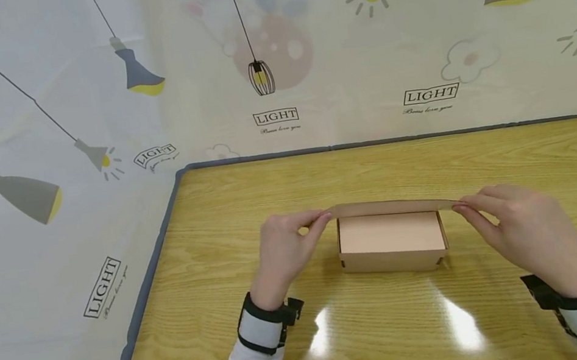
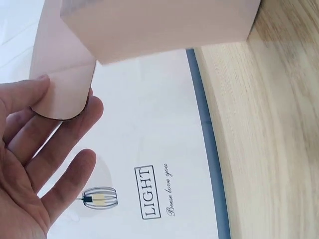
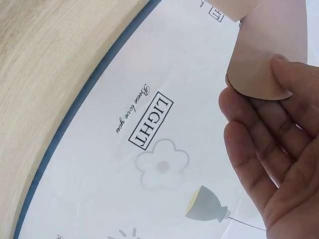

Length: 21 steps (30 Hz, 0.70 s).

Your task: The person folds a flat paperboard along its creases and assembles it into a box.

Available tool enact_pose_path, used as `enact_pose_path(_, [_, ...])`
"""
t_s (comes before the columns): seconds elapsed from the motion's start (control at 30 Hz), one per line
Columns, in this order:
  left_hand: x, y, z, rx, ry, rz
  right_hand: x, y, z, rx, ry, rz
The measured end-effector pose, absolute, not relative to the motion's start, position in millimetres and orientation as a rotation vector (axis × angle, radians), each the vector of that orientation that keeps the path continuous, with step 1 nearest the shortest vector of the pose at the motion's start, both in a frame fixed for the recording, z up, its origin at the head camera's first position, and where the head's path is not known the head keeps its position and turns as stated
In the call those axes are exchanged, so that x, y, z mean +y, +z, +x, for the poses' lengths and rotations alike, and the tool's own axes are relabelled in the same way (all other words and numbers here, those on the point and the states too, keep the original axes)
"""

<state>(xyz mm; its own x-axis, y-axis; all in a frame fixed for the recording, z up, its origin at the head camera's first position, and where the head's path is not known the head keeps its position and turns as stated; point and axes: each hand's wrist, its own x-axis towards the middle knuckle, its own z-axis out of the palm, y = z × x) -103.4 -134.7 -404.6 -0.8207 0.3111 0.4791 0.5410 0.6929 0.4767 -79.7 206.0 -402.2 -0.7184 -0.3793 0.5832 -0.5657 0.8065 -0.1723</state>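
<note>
A small brown cardboard box (image 1: 392, 259) sits on the wooden table between the two hands, its pale inner side showing. Along its far side stands a raised lid flap (image 1: 381, 207), with a rounded tab sticking out at each end. My left hand (image 1: 288, 247) pinches the left tab (image 2: 67, 92) between thumb and fingers; the other fingers spread loosely in the left wrist view. At the other end my right hand (image 1: 527, 226) pinches the right tab (image 3: 256, 74), thumb on its face and fingers behind. Both hands are level with the box's far edge.
The wooden table (image 1: 246, 192) has a dark blue edging (image 1: 146, 274) on its left and far sides. Beyond that edging lies white sheeting (image 1: 346, 116) printed with lamps and the word LIGHT. Each wrist wears a black and white strap (image 1: 262, 329).
</note>
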Motion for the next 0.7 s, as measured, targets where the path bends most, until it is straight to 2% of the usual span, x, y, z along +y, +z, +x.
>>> enact_pose_path(0.2, [-124,-400,-96,-2.557,-0.869,-0.583,202,-401,-77,-2.456,0.441,0.702])
enact_pose_path(0.47, [-116,-393,-87,-2.662,-1.158,-0.366,195,-399,-73,-2.443,0.431,0.711])
enact_pose_path(0.7, [-116,-390,-86,-2.679,-1.246,-0.324,194,-399,-72,-2.427,0.433,0.718])
